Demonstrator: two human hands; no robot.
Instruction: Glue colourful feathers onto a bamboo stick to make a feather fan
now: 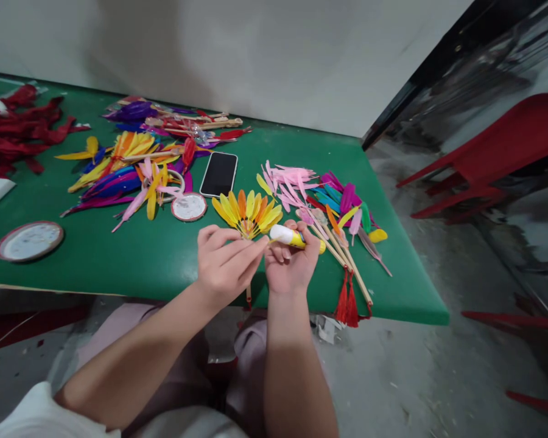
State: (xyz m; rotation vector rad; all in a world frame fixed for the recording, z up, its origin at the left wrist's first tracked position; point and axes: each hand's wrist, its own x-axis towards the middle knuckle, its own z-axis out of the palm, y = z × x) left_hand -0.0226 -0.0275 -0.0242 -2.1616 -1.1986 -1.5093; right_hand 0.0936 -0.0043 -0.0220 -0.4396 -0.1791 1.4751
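Observation:
My right hand point(292, 258) is closed around a white and yellow glue tube point(292, 236), which lies crosswise with its white end to the left. Close to that end, the fingertips of my left hand point(226, 258) are pinched together. Something thin and yellowish shows at them, too small to name. Just beyond both hands, a fan of yellow and orange feathers point(246, 210) lies spread on the green table point(155, 258). Its lower part is hidden by my left hand, and a bit of stick shows below at the table edge.
To the right lie pink feathers point(292, 176), mixed coloured feathers point(347, 201) and sticks with red tassels point(352, 298). A phone point(219, 174), a small round lid point(189, 207), a larger round lid point(30, 241), a feather pile point(128, 152) and red ribbons point(18, 134) are leftward. A red chair point(497, 152) stands right.

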